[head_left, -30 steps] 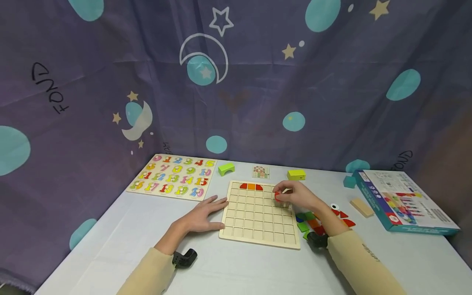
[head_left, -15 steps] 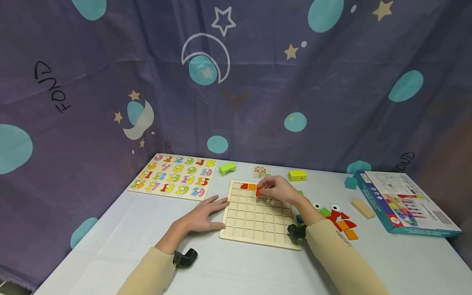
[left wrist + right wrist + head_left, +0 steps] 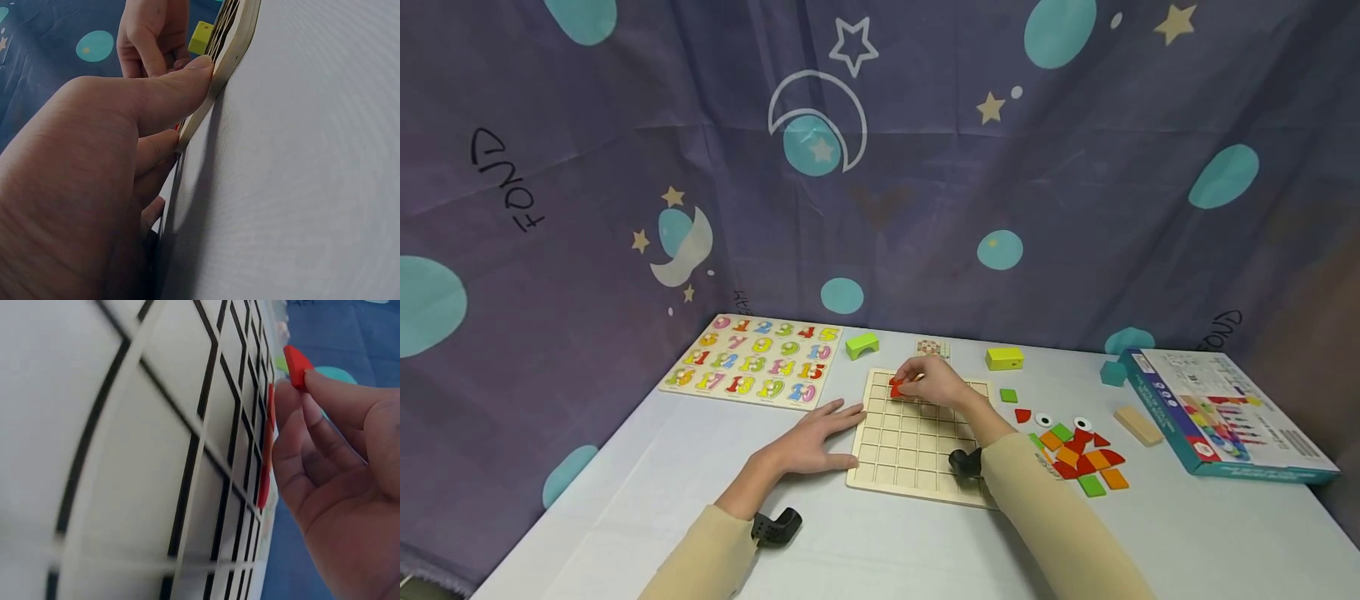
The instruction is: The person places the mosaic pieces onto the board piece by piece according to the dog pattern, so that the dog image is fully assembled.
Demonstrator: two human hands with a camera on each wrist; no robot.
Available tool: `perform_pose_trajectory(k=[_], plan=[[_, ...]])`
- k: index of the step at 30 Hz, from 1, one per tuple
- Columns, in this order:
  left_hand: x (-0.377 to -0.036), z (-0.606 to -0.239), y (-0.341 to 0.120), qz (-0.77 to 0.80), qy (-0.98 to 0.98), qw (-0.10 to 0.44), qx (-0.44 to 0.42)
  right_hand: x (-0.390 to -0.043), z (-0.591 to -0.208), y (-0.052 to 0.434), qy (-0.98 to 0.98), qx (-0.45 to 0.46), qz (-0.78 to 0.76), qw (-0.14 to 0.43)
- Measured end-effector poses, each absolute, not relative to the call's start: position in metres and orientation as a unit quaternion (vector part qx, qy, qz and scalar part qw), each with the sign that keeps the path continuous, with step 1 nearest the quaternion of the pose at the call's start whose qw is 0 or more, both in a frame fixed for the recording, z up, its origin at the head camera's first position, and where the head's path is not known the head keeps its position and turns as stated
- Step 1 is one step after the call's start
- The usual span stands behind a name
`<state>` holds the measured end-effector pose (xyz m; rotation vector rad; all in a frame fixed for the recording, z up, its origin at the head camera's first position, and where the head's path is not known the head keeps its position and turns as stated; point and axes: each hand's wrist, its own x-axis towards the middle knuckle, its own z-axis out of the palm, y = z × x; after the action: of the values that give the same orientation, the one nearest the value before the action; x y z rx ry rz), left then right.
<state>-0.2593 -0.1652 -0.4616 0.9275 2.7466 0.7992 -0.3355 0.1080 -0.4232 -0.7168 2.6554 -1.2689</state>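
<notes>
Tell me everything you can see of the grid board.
The grid board is pale, apparently wood, with a layered-looking edge, and thin ridges dividing it into square cells inside a plain rim. It lies flat on the white table. The left hand touches its left edge. On its far side lies an orange piece between two red pieces; the other cells in view are bare. The right hand, pinching another red piece, is over its far part and hides some of it.
</notes>
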Motion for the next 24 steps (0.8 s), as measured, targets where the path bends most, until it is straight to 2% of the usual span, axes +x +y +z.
perform_pose_trajectory(k=[14,24], plan=[[-0.259,-0.463,-0.167,0.272,0.909,0.071,0.307,-0.344,-0.433,0.071,0.893,-0.207,-0.395,0.057],[-0.261,-0.462,-0.166,0.268,0.910,0.069,0.310,-0.343,-0.433,0.066,0.916,-0.211,-0.337,0.043]])
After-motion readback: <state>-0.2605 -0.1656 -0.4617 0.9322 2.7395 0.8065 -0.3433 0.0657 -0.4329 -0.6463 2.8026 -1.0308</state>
